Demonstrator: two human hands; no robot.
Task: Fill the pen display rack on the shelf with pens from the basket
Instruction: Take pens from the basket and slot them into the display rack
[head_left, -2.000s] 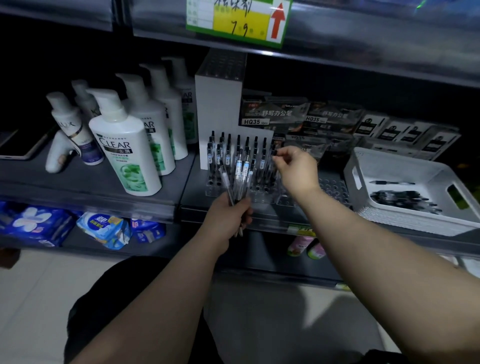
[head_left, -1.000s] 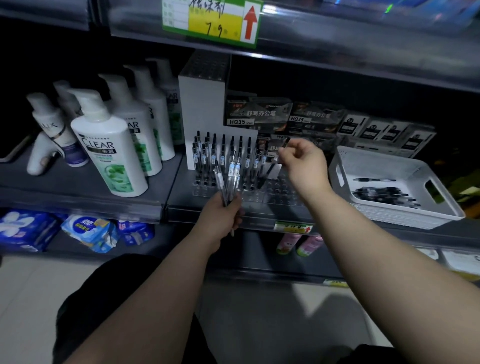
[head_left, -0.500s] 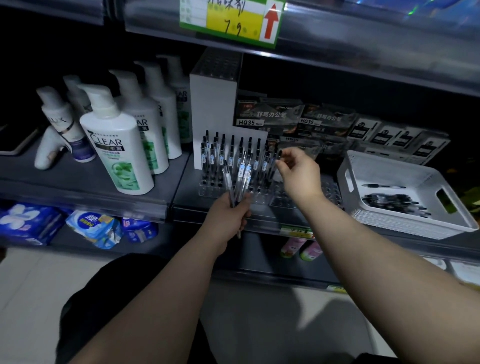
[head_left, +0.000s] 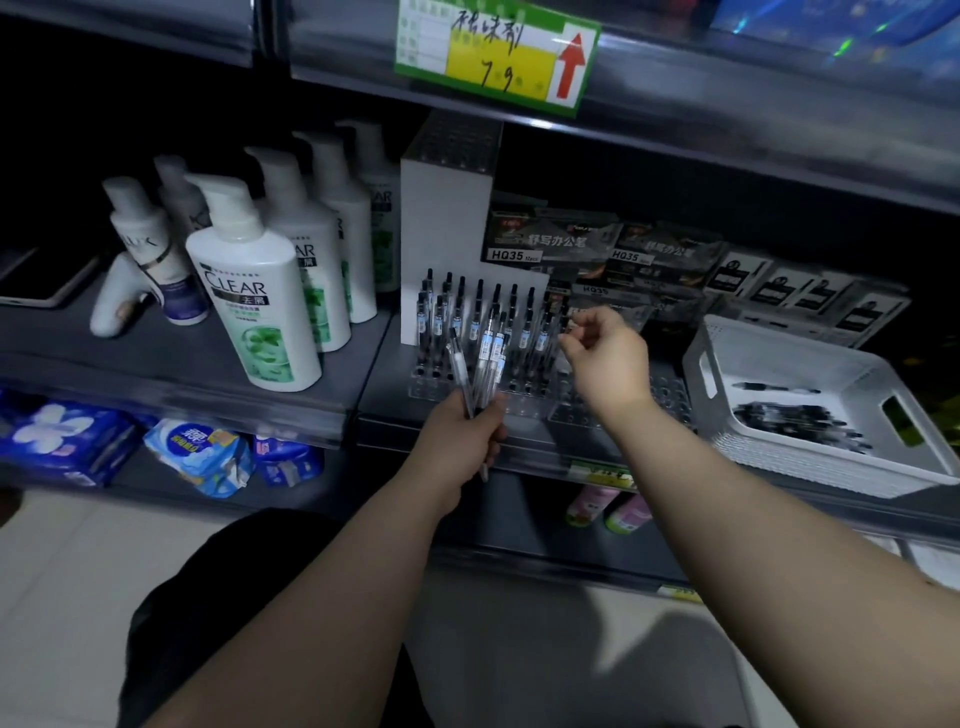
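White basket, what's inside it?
Inside the white basket lies a dark pile of pens, and one pen lies apart behind it. Anything under the pile is hidden.

A second ago the right hand (head_left: 602, 358) held its pen (head_left: 564, 313) tilted above the rack (head_left: 530, 408). The hand has since come down, and the pen now stands nearly upright at the rows' right end, top pinched.

left hand (head_left: 460, 441) gripping pens (head_left: 483, 364), right hand (head_left: 605, 353) at rack (head_left: 524, 400)
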